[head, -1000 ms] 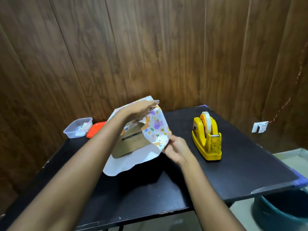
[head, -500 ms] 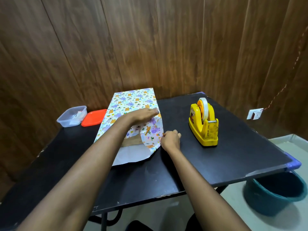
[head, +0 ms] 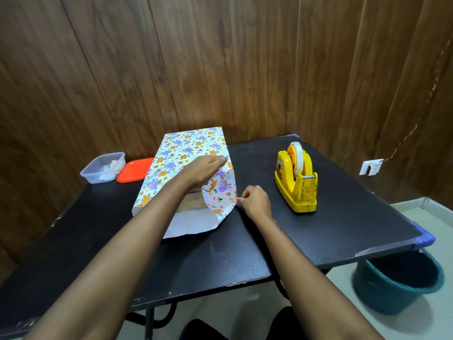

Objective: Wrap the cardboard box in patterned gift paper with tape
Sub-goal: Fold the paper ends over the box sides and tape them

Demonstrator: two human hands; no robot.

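A cardboard box (head: 190,201) lies on the black table (head: 343,217), covered on top by patterned gift paper (head: 186,150) with animals and flowers. Only its near end shows brown, with the paper's white underside spread in front of it. My left hand (head: 204,169) rests flat on top of the wrapped box near its right edge. My right hand (head: 253,201) pinches the edge of the paper's right side flap at the near end. A yellow tape dispenser (head: 296,179) with a roll of clear tape stands to the right of the box.
A clear plastic container (head: 103,168) and an orange lid (head: 134,169) sit at the table's back left. A wooden wall rises just behind the table. A teal bucket (head: 399,283) stands on the floor below the table's right corner.
The box went from tilted up to lying flat on the table. My left hand stayed on top of it. My right hand came down and now pinches the side flap.
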